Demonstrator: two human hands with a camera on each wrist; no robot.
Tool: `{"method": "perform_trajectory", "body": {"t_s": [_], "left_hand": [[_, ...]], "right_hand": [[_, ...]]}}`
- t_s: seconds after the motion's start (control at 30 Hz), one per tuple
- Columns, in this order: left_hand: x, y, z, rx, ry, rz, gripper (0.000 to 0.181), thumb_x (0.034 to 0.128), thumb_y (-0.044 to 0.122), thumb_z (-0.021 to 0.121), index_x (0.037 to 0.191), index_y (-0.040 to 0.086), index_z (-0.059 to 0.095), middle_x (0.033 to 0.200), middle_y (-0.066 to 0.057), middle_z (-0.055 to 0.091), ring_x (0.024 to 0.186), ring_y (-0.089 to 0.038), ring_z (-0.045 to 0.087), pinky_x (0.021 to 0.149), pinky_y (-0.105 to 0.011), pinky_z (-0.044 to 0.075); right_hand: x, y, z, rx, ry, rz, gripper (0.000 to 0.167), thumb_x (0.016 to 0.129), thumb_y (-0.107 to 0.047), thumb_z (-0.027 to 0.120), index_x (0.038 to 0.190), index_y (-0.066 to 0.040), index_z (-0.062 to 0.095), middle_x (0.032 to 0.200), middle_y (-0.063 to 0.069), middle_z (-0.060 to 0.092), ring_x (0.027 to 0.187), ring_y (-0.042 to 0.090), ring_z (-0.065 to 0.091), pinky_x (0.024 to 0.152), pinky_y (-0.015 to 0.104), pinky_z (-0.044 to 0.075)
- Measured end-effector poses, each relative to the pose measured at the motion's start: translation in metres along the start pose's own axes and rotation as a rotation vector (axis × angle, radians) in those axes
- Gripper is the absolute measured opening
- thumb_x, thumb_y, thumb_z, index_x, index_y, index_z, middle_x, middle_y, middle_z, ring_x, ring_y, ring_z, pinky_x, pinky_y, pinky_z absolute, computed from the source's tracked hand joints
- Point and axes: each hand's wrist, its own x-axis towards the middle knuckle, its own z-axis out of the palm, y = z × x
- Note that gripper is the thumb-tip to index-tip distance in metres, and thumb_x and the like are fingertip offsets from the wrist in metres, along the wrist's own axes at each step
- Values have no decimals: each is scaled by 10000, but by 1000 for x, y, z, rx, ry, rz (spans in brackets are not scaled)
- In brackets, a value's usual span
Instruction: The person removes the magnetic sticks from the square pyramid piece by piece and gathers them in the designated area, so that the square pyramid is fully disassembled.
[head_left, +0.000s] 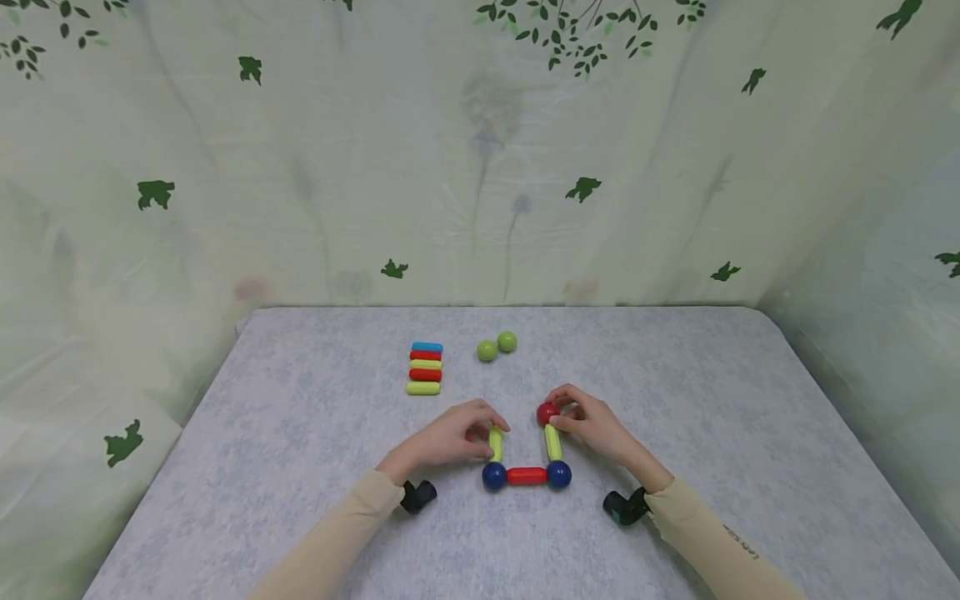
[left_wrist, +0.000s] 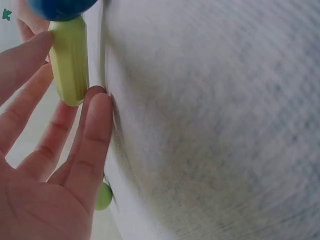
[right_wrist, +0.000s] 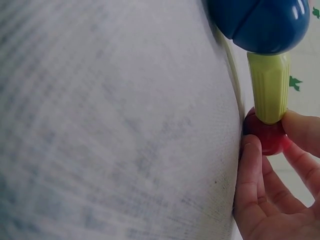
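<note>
Ball, glossy red (head_left: 548,413), gripped by your right fingers (right_wrist: 249,165): keep aligned with ribbed yellow-green rod (head_left: 553,443). Opposite yellow-green rod (head_left: 496,447), pinched by your left fingers (left_wrist: 96,131): hold steady.

From my end of the link, I'd call this a screened-off booth, like a small recording corner. A pale sheet (head_left: 420,183) hangs behind the tabletop (head_left: 300,367) and along both its sides, printed with leafy sprigs (head_left: 556,36) and green shapes (head_left: 155,193). Black wrist cameras (head_left: 417,497) over the tabletop suggest it too. What building surrounds it, I can't tell.
</note>
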Motion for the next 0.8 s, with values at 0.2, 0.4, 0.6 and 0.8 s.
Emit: {"method": "perform_trajectory", "body": {"t_s": [0.2, 0.4, 0.6, 0.8], "left_hand": [[0, 2, 1, -22, 12, -14, 266, 863, 70, 706, 1124, 70, 653, 1051, 3, 545, 904, -159, 563, 782, -255, 500], [-2, 4, 2, -44, 10, -9, 250, 873, 48, 687, 1120, 57, 648, 981, 18, 585, 809, -119, 573, 740, -264, 500], [0, 0, 2, 49, 40, 40, 128, 883, 55, 678, 1007, 87, 674, 955, 48, 535, 835, -97, 541, 770, -250, 487], [-2, -1, -3, -14, 119, 69, 135, 858, 43, 707, 963, 106, 653, 956, 34, 579, 870, -124, 579, 803, -263, 511]], "right_hand": [[0, 0, 0, 5, -2, -11, 225, 916, -128, 642, 1134, -139, 589, 1114, 63, 607, 827, 193, 560, 695, 318, 470], [-1, 0, 0, 13, -1, -13, 218, 918, -125, 640, 1129, -143, 590, 1116, 64, 606, 824, 196, 556, 693, 318, 468], [-1, -1, 0, 15, 0, -14, 216, 917, -125, 641, 1126, -146, 591, 1114, 68, 603, 818, 198, 554, 687, 320, 465], [-1, -2, 0, 12, 0, -4, 222, 913, -116, 643, 1127, -145, 592, 1115, 64, 602, 825, 197, 553, 689, 318, 465]]}}
